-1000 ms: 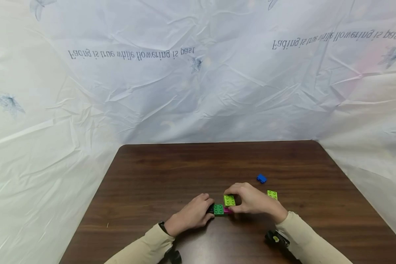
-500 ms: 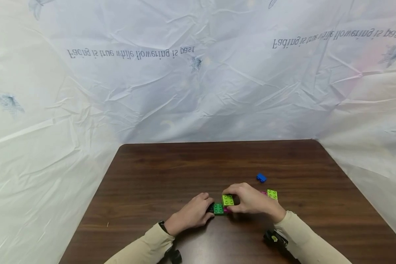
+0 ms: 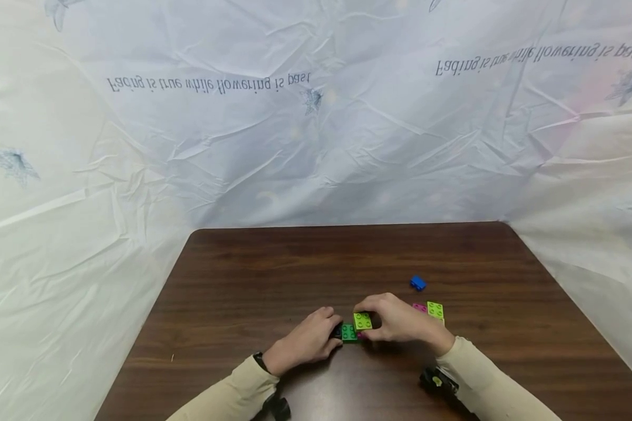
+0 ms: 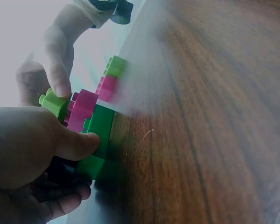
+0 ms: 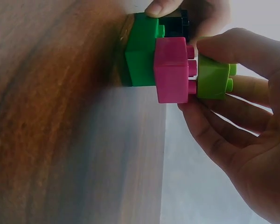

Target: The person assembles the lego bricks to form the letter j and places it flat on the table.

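Observation:
My left hand (image 3: 308, 339) grips the near-left end of a small build, with the thumb on a green toy building brick (image 5: 141, 51) and a black brick (image 5: 173, 27) partly hidden under the fingers. A pink brick (image 5: 171, 70) sits on the green one, overhanging its end. My right hand (image 3: 397, 318) pinches a lime-green brick (image 3: 363, 321) between thumb and fingers. In the right wrist view this lime brick stands right at the tips of the pink brick's studs, which still show below it.
Beyond the right wrist, another lime brick (image 3: 435, 310) and a pink brick (image 3: 419, 307) lie side by side on the brown wooden table (image 3: 274, 263). A blue brick (image 3: 418, 283) lies farther back. Pale printed sheeting (image 3: 316, 146) hangs behind the table.
My right hand has shifted slightly left with the lime brick, over the pink one. The loose pink brick behind the right wrist has come into sight. My left hand stays put.

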Available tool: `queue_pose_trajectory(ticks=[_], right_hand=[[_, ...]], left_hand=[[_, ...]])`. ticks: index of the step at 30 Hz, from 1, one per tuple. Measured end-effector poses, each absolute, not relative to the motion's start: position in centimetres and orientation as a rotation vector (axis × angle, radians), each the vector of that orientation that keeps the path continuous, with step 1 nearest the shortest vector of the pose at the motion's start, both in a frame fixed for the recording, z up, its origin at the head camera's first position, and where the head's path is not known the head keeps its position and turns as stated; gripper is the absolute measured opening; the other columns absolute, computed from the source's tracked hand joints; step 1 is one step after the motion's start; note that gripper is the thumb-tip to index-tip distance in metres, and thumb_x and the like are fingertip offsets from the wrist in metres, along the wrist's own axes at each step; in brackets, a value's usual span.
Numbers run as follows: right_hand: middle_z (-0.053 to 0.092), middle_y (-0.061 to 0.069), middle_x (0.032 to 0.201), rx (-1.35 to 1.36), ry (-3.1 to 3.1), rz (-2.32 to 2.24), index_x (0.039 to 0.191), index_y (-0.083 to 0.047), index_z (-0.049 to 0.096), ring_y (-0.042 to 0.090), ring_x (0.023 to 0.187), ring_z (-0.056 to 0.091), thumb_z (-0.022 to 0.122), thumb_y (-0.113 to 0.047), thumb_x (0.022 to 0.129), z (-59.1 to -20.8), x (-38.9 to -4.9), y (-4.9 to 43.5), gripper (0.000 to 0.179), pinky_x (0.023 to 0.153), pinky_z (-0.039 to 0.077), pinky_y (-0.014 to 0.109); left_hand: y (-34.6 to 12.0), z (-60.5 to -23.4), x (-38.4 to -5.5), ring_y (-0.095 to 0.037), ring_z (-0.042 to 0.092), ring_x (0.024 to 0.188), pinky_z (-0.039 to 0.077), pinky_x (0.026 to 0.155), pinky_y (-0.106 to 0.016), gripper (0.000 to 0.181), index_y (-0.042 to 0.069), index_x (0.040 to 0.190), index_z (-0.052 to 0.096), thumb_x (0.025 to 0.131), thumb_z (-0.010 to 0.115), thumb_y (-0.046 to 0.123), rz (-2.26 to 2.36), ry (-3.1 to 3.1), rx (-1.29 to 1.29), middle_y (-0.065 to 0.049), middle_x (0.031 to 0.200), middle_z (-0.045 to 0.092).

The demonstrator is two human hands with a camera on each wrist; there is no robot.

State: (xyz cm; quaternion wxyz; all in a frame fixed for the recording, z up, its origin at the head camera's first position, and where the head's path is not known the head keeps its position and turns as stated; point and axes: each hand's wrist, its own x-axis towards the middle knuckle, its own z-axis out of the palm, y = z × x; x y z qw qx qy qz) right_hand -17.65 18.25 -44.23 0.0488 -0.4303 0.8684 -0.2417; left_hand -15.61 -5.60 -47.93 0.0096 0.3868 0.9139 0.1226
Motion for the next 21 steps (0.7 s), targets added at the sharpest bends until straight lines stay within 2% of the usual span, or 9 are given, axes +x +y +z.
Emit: queue_pose_trajectory(ticks=[21], right_hand=[[0.069, 0.003, 0.111, -1.293, 2.681, -0.687, 0.116, -0.005, 0.068, 0.014, 0.101, 0.065, 0.075, -0.024, 0.084, -44.41, -17.46, 18.73, 0.037, 0.083, 0.055, 0.031]], left_hand=[[-5.54, -47.90, -15.60, -0.009, 0.051, 0.083, 0.047, 0.072, -0.022, 0.032, 0.008, 0.114, 0.065, 0.091, 0.070, 0.030, 0.384, 2.871, 1.220, 0.001, 0.095, 0.056]])
